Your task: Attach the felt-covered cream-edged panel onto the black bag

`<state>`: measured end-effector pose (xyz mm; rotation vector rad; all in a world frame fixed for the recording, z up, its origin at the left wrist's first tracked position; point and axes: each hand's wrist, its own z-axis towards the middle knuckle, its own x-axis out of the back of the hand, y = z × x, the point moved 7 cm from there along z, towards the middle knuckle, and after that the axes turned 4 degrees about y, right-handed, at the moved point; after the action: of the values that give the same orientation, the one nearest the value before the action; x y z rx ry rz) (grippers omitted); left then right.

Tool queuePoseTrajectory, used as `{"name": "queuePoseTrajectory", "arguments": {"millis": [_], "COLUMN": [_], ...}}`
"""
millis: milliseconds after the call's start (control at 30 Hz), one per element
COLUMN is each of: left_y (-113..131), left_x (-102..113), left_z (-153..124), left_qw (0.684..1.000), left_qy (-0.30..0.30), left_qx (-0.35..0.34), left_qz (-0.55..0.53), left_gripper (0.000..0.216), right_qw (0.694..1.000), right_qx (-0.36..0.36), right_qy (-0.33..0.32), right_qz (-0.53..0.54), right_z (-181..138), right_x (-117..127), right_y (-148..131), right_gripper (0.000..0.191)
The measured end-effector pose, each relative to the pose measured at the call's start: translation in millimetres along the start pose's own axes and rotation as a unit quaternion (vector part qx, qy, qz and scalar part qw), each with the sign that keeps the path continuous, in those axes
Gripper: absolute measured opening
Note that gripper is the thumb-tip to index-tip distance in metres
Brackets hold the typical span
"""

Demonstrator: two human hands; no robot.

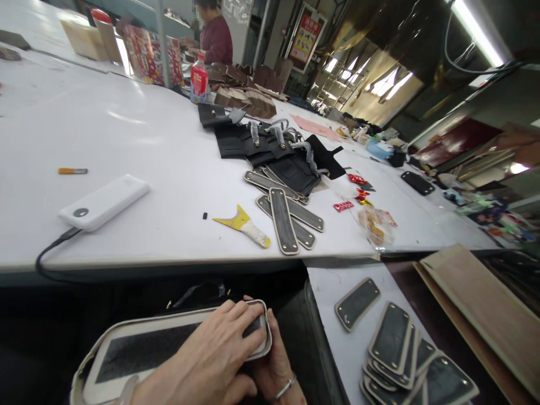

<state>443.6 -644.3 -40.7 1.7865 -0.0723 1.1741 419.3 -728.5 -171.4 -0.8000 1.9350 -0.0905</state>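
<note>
A long bag base (143,354), cream with rounded corners, a raised rim and a dark panel on it, lies slanted below the table edge. My left hand (215,346) reaches across it from the lower left, its bent fingers pressing at the base's right end. Around the outside of that same end my right hand (276,360) is wrapped, supporting it from the side and below. Part of the right hand is hidden behind the base and my left hand. Dark bag material surrounds the base underneath.
On the white table (126,135) lie a white power bank (107,202), a yellow scraper-like tool (242,225), dark cream-edged strips (283,219) and black bags (270,146). Similar panels (390,337) are piled at lower right beside cardboard (481,304). A person (216,36) sits across the table.
</note>
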Motion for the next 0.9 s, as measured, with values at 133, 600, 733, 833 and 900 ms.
{"name": "queuePoseTrajectory", "arguments": {"millis": [133,600,733,833,900], "left_y": [0.0,-15.2,-24.6,-43.3,-63.4], "left_x": [5.4,19.9,36.1,43.8,48.6], "left_z": [-0.6,-8.2,-19.9,-43.7,-68.1], "left_qw": [0.999,0.994,0.988,0.984,0.97], "left_qy": [-0.035,0.027,0.043,0.097,0.174], "left_qx": [0.018,-0.004,0.005,0.045,0.089], "left_qz": [-0.018,-0.109,-0.147,-0.143,-0.143], "left_gripper": [0.073,0.04,0.029,0.042,0.044], "right_qw": [0.998,0.852,0.774,0.728,0.71], "right_qx": [0.018,0.067,0.068,0.056,0.046], "right_qy": [0.012,0.012,0.017,0.048,0.062], "right_qz": [-0.056,-0.519,-0.63,-0.682,-0.7], "right_z": [-3.0,-18.5,-21.1,-20.5,-19.1], "right_x": [4.9,-36.4,-46.1,-42.2,-39.7], "right_y": [-4.2,-56.2,-60.4,-60.7,-60.4], "right_gripper": [0.051,0.039,0.045,0.052,0.058]}}
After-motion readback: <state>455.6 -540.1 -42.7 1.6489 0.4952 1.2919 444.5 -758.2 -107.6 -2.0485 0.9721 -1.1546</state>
